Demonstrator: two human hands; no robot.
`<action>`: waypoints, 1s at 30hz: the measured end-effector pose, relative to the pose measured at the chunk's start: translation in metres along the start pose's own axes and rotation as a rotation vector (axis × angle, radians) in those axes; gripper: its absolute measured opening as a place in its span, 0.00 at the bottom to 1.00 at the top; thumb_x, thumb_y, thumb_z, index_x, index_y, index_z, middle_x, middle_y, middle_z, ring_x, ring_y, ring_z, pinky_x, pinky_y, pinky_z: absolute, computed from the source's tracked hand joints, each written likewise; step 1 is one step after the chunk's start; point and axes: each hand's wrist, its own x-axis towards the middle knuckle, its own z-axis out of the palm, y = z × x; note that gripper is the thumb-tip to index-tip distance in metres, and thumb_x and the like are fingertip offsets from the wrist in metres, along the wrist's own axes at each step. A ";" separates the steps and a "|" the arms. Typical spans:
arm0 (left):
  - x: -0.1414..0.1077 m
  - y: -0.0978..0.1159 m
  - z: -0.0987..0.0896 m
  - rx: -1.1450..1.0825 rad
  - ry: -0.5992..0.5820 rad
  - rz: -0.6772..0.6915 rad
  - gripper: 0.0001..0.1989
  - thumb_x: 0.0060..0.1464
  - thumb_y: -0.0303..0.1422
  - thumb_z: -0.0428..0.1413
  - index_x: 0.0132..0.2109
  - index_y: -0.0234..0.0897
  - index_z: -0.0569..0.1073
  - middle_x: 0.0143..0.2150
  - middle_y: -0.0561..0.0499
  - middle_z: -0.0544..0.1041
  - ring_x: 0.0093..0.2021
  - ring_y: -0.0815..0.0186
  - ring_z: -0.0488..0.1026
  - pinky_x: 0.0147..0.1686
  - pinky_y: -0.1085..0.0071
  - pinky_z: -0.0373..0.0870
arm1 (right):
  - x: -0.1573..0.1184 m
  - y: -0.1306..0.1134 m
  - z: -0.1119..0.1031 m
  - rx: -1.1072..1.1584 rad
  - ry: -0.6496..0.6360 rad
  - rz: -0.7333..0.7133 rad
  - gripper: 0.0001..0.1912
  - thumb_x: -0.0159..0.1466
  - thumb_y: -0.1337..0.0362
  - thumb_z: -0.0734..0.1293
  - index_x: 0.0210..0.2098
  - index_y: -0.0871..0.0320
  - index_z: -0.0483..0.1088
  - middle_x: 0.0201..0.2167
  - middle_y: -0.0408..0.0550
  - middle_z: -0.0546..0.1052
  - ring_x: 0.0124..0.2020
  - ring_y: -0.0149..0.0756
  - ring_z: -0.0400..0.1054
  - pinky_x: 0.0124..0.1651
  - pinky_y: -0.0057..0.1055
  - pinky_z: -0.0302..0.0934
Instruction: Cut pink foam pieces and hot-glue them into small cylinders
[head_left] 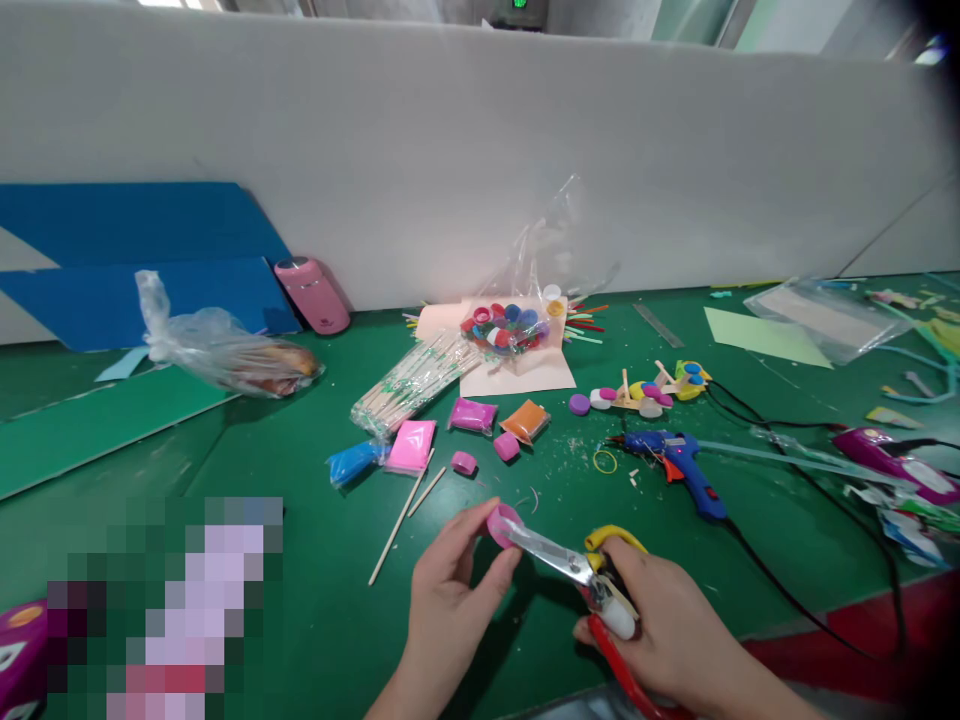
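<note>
Pointing lengthwise forward and left, scissors (556,557) gripped by the right hand (664,615) reach a pink cap (498,533) the left hand (459,592) pinches.

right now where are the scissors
In the head view, the scissors are right of centre in the lower half, gripped by the right hand, with their blade end at the pink cap that the left hand pinches.

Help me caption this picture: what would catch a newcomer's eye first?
At front centre, the right hand holds red-and-yellow-handled metal scissors, blades at a round pink plastic cap pinched by the left hand. Farther back, to the right, lies a blue plastic glue gun.
</note>
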 end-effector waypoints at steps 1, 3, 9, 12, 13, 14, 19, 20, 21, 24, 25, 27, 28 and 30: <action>0.001 0.003 0.000 -0.077 -0.020 -0.070 0.18 0.41 0.27 0.59 0.43 0.43 0.72 0.40 0.52 0.75 0.41 0.65 0.71 0.43 0.72 0.67 | 0.000 0.000 0.000 0.001 0.003 -0.004 0.16 0.49 0.56 0.67 0.31 0.55 0.56 0.23 0.41 0.70 0.23 0.36 0.63 0.24 0.27 0.48; 0.003 0.007 -0.001 -0.202 -0.066 -0.206 0.17 0.41 0.27 0.59 0.42 0.41 0.72 0.38 0.52 0.76 0.38 0.67 0.72 0.39 0.75 0.68 | 0.000 0.000 -0.001 -0.003 0.012 -0.016 0.16 0.49 0.56 0.67 0.31 0.55 0.56 0.24 0.41 0.70 0.24 0.36 0.63 0.24 0.27 0.48; 0.007 0.007 -0.002 -0.361 -0.196 -0.364 0.11 0.46 0.28 0.57 0.39 0.39 0.74 0.33 0.52 0.78 0.34 0.71 0.72 0.36 0.79 0.67 | -0.002 0.001 -0.003 0.000 0.014 -0.016 0.17 0.48 0.56 0.68 0.29 0.54 0.56 0.23 0.40 0.69 0.23 0.34 0.62 0.24 0.26 0.48; 0.005 0.006 -0.002 -0.334 -0.121 -0.326 0.12 0.44 0.27 0.58 0.39 0.40 0.74 0.36 0.53 0.77 0.36 0.70 0.72 0.36 0.79 0.67 | -0.002 0.000 -0.004 0.006 0.011 -0.002 0.17 0.48 0.57 0.68 0.30 0.54 0.57 0.24 0.40 0.69 0.23 0.34 0.62 0.24 0.26 0.48; 0.004 0.007 -0.002 -0.307 -0.104 -0.305 0.12 0.43 0.27 0.58 0.39 0.40 0.74 0.36 0.53 0.77 0.36 0.69 0.72 0.36 0.79 0.67 | -0.002 -0.001 -0.004 0.006 0.011 0.002 0.16 0.48 0.57 0.68 0.30 0.54 0.57 0.24 0.40 0.69 0.23 0.34 0.62 0.24 0.26 0.48; 0.004 0.008 -0.002 -0.277 -0.095 -0.284 0.13 0.42 0.27 0.59 0.39 0.40 0.74 0.36 0.52 0.77 0.37 0.68 0.72 0.36 0.79 0.68 | -0.001 -0.001 -0.004 0.006 0.011 0.005 0.16 0.48 0.58 0.68 0.30 0.54 0.57 0.24 0.40 0.69 0.23 0.33 0.62 0.24 0.26 0.48; 0.007 0.015 -0.002 -0.177 -0.085 -0.220 0.13 0.41 0.28 0.59 0.38 0.37 0.74 0.35 0.50 0.77 0.36 0.65 0.73 0.36 0.76 0.69 | -0.001 -0.003 -0.004 -0.022 0.007 0.008 0.18 0.48 0.55 0.68 0.30 0.55 0.56 0.24 0.41 0.69 0.24 0.35 0.62 0.25 0.26 0.48; 0.007 0.015 -0.002 -0.165 -0.086 -0.215 0.13 0.41 0.28 0.59 0.38 0.36 0.74 0.35 0.50 0.77 0.36 0.65 0.73 0.36 0.75 0.69 | -0.001 -0.003 -0.005 -0.029 0.003 0.010 0.18 0.47 0.55 0.68 0.29 0.55 0.56 0.24 0.41 0.69 0.24 0.35 0.62 0.24 0.26 0.48; 0.008 0.015 -0.002 -0.154 -0.087 -0.210 0.13 0.41 0.28 0.59 0.38 0.36 0.74 0.35 0.49 0.77 0.36 0.65 0.73 0.36 0.75 0.70 | 0.000 -0.003 -0.005 -0.036 -0.003 0.011 0.18 0.47 0.55 0.68 0.29 0.55 0.56 0.24 0.41 0.69 0.23 0.35 0.62 0.24 0.27 0.48; 0.008 0.014 -0.003 -0.127 -0.091 -0.195 0.13 0.41 0.28 0.59 0.38 0.35 0.74 0.34 0.49 0.77 0.36 0.64 0.73 0.37 0.74 0.70 | 0.000 -0.003 -0.005 -0.050 -0.016 -0.001 0.18 0.48 0.54 0.67 0.29 0.55 0.56 0.24 0.42 0.70 0.24 0.36 0.62 0.24 0.27 0.47; 0.008 0.013 -0.004 -0.124 -0.092 -0.184 0.13 0.41 0.28 0.59 0.38 0.35 0.74 0.35 0.49 0.77 0.36 0.64 0.73 0.37 0.73 0.70 | 0.000 -0.003 -0.004 -0.055 -0.018 -0.006 0.18 0.48 0.53 0.67 0.30 0.55 0.56 0.24 0.42 0.70 0.24 0.37 0.63 0.24 0.27 0.47; 0.007 0.013 -0.004 -0.119 -0.091 -0.160 0.13 0.41 0.27 0.59 0.39 0.36 0.74 0.35 0.49 0.77 0.37 0.64 0.73 0.38 0.73 0.70 | 0.000 -0.002 -0.003 -0.064 -0.023 -0.008 0.17 0.49 0.53 0.66 0.30 0.55 0.56 0.24 0.43 0.70 0.24 0.37 0.63 0.24 0.28 0.47; 0.007 0.012 -0.004 -0.114 -0.088 -0.149 0.13 0.41 0.27 0.59 0.39 0.36 0.74 0.36 0.49 0.77 0.37 0.64 0.73 0.38 0.73 0.69 | 0.000 -0.002 -0.002 -0.066 -0.027 -0.007 0.17 0.50 0.54 0.66 0.30 0.55 0.56 0.24 0.43 0.70 0.24 0.37 0.63 0.24 0.28 0.46; 0.007 0.012 -0.004 -0.104 -0.089 -0.135 0.14 0.41 0.26 0.59 0.39 0.37 0.74 0.37 0.50 0.77 0.38 0.64 0.72 0.39 0.73 0.69 | 0.000 -0.001 -0.001 -0.064 -0.037 -0.008 0.15 0.51 0.55 0.65 0.29 0.55 0.56 0.23 0.42 0.70 0.23 0.37 0.63 0.24 0.28 0.46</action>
